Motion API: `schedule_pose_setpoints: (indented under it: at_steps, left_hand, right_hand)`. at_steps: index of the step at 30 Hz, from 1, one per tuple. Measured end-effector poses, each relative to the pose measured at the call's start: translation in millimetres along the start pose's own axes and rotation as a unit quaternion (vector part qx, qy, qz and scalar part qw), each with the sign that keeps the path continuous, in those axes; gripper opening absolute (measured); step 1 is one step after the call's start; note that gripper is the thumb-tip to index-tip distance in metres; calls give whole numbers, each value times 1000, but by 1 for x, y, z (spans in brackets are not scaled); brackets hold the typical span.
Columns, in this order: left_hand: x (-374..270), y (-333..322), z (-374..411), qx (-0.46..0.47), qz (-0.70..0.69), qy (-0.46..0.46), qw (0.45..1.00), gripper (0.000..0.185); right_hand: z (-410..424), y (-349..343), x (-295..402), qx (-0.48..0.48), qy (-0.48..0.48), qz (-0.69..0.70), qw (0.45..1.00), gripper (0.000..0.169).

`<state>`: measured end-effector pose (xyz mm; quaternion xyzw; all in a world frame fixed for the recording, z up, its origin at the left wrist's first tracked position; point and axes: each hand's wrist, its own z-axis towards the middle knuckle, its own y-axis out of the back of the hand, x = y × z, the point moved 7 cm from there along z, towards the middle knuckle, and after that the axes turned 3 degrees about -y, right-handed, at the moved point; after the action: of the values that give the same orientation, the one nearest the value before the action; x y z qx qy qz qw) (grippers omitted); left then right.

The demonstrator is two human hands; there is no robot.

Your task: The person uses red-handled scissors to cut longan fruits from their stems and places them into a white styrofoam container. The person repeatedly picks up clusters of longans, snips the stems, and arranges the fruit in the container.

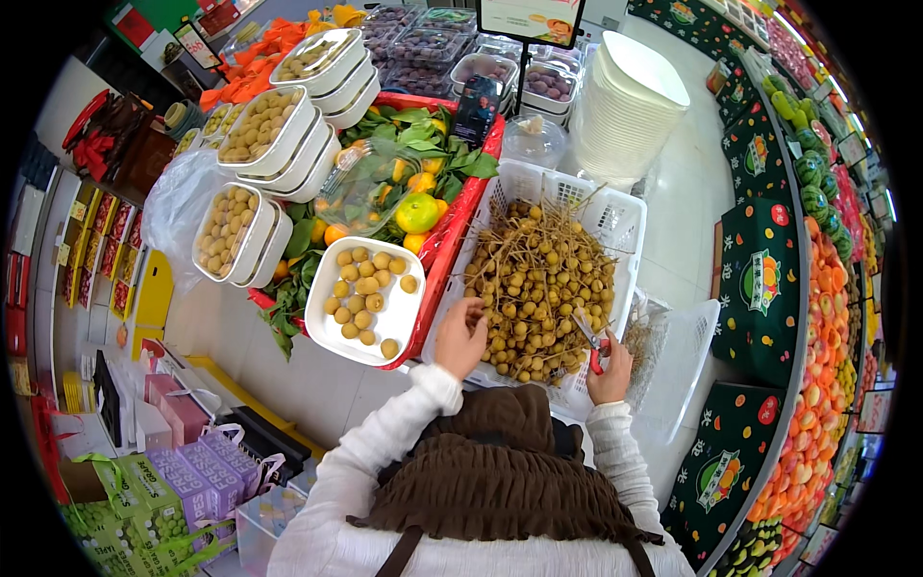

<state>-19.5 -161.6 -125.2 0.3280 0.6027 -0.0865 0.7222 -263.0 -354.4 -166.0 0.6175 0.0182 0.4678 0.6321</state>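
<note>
A white plastic basket [627, 216] in front of me holds a heap of longans on twigs [541, 288]. My left hand [463, 337] is at the heap's left edge with its fingers curled; whether it touches or holds a longan is hard to see. In my right hand [611, 368] are scissors with red handles [595, 346], their blades pointing up and left over the longans. Left of the basket, a white square tub [404, 317] with loose longans rests at the corner of a red-lined crate [461, 267] of leafy mandarins [418, 213].
Stacked tubs of longans [263, 130] stand at the upper left, beside a clear plastic bag [180, 209]. A tall stack of empty white tubs [627, 108] rises behind the basket. A phone [476, 108] leans at the crate's back corner. A clear-lined basket [678, 360] is at the right.
</note>
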Motion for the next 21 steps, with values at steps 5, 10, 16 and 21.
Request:
schedule_pose_setpoints:
  at_steps: [5,10,16,21]
  left_hand:
    - [119,-48,27,-47,40,52,997,31]
    - [118,-63,43,-1,127,39,991,37]
    - [97,-55,43,-15,110,32,993,38]
    - [88,-54,35,14,-5,38,999,34]
  right_hand:
    - [1,-4,15,17,23,-9,1000,59]
    - [7,-10,33,40,56,-11,998,57]
    - [20,-35,59,184,50,-81,978,57]
    - [24,-61,63,221,48,-76,971,53]
